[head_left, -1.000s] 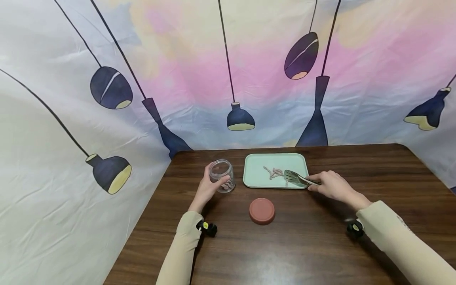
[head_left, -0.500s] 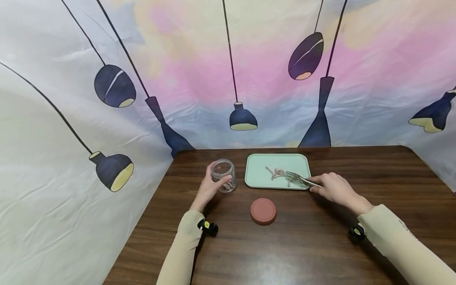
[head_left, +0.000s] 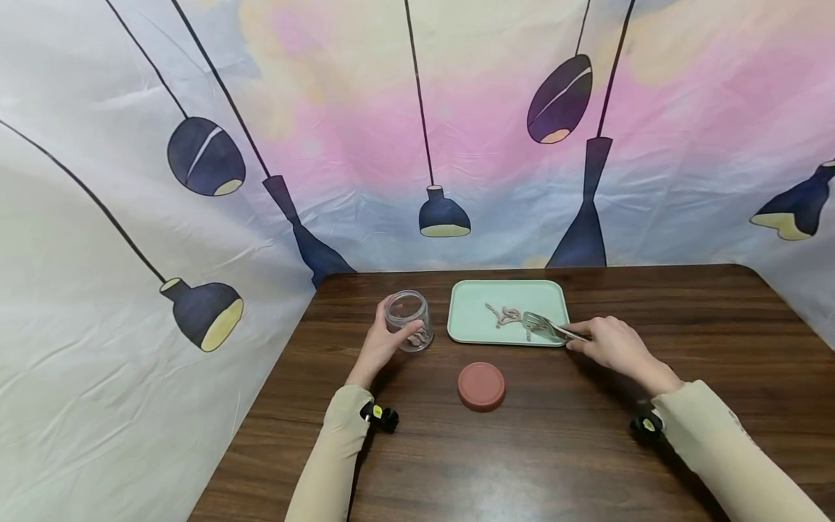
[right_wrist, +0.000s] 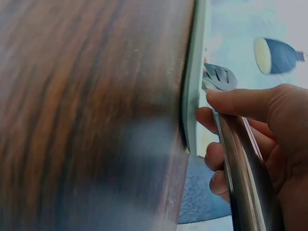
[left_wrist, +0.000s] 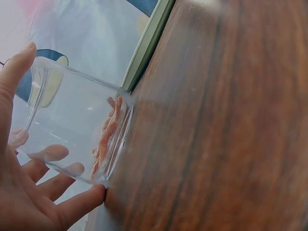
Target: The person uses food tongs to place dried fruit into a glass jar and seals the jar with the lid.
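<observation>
My left hand (head_left: 383,342) grips a clear jar (left_wrist: 72,115) upright on the table, thumb on the near side and fingers round the far side. Several reddish-brown strips (left_wrist: 109,132) lie on the jar's bottom, and its mouth is uncovered. My right hand (head_left: 613,345) holds metal tongs (right_wrist: 240,168) with slotted heads, thumb and fingers pinching their arms. Low over the right part of a pale green tray (head_left: 466,293), the tong heads overlap the end of a small pile of pinkish-brown strips (head_left: 509,316) in the head view.
A round red lid (head_left: 481,386) lies on the brown wooden table (head_left: 522,457), nearer to me than the tray. Behind the table's far edge hangs a cloth (head_left: 365,130) printed with lamps. Each wrist carries a small black camera.
The head view shifts slightly. Both hands, the jar, the tongs and the strips on the tray keep nearly the same places.
</observation>
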`<action>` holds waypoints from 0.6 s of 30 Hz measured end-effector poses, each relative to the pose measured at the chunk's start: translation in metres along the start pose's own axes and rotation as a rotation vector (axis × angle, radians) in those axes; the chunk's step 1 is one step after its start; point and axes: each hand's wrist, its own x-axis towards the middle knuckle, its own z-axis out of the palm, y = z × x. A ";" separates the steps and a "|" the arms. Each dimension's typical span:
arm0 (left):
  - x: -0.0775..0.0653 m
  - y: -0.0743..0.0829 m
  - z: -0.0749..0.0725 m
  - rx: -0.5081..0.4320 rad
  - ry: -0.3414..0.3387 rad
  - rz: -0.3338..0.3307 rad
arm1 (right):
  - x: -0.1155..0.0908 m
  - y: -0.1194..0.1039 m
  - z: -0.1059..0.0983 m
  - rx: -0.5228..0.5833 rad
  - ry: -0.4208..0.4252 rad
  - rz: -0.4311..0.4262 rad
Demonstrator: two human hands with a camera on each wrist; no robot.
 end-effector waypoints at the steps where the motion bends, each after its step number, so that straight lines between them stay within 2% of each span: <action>1: 0.000 0.000 0.000 -0.003 -0.002 -0.001 | 0.000 0.001 0.001 0.012 -0.001 0.009; 10: -0.003 0.003 0.002 0.011 0.002 -0.023 | -0.005 0.014 0.005 0.167 -0.007 0.070; 14: -0.003 0.001 0.003 0.025 0.000 -0.029 | -0.007 0.020 0.000 0.215 0.008 0.101; 18: -0.001 0.002 0.000 0.016 0.009 -0.024 | -0.004 0.020 -0.009 0.218 0.051 0.087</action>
